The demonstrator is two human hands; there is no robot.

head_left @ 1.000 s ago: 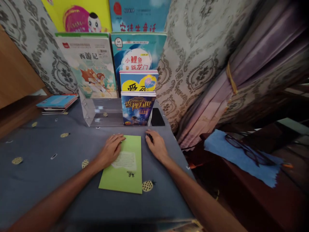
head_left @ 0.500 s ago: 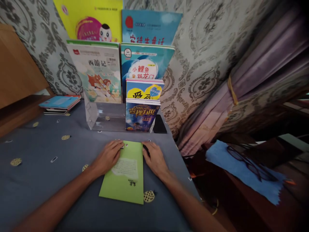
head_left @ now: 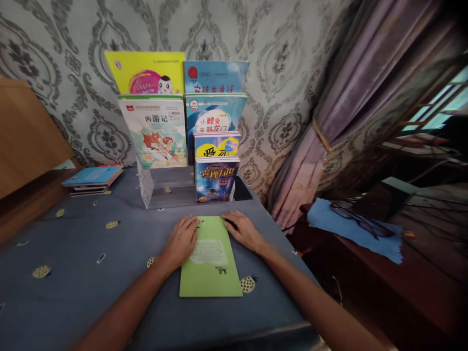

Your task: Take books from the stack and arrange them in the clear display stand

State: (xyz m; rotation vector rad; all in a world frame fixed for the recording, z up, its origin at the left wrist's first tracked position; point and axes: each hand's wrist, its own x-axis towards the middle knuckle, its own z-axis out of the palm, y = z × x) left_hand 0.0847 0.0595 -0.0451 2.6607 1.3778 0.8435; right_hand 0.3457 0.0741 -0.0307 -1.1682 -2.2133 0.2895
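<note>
A light green book lies flat on the tablecloth in front of me, its printed text upside down to my view. My left hand is at its upper left edge, with fingers bent over the border. At the upper right corner, my right hand grips the edge, thumb below the bent fingers. Just beyond the hands stands a clear acrylic book rack. It holds a white-covered book, a yellow book, a blue book, a teal book and small dark blue books.
A pile of thin books lies at the far left, near a wooden panel. A black flat object sits right of the rack. Beyond the table's right edge, glasses rest on a blue cloth. A curtain hangs behind.
My view has tilted up and turned slightly left, so more wall shows above the rack. Both hands and the green book keep their places relative to the tablecloth.
</note>
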